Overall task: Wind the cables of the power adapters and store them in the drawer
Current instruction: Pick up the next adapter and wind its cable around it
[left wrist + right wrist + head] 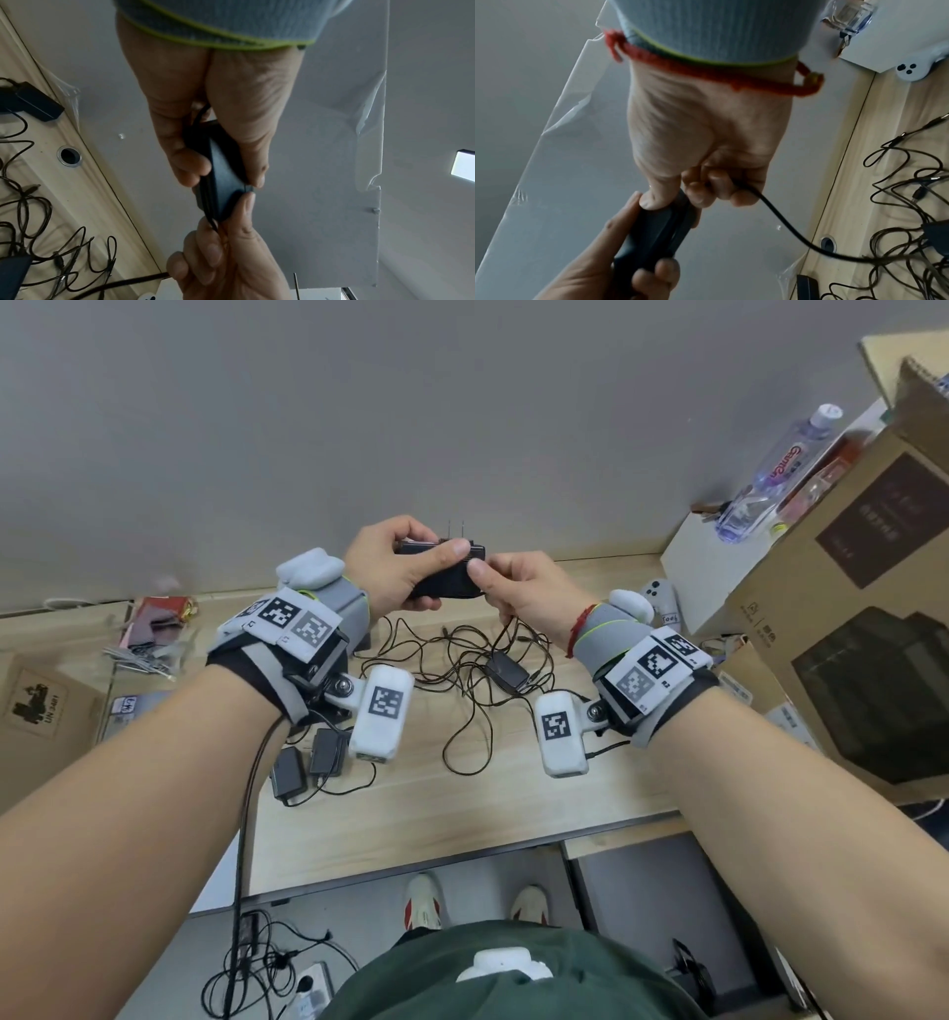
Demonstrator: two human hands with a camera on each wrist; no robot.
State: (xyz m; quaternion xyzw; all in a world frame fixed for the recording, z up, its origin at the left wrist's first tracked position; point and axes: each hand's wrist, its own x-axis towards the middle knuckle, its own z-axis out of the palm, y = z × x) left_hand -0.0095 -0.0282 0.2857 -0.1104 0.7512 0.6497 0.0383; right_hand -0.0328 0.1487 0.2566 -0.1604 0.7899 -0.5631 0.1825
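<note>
Above the desk, a black power adapter is held in the air, prongs pointing away; the left hand grips it, thumb on top and fingers curled beneath; the right hand pinches its right end with the thumb while its curled fingers hold the cable, which trails down to tangled cables and more adapters below.

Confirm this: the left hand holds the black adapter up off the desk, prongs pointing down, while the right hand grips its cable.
One detail is wrong. The head view shows the prongs pointing up, not down. The rest stands: the left hand holds the black adapter above the desk, and the right hand grips its cable.
</note>
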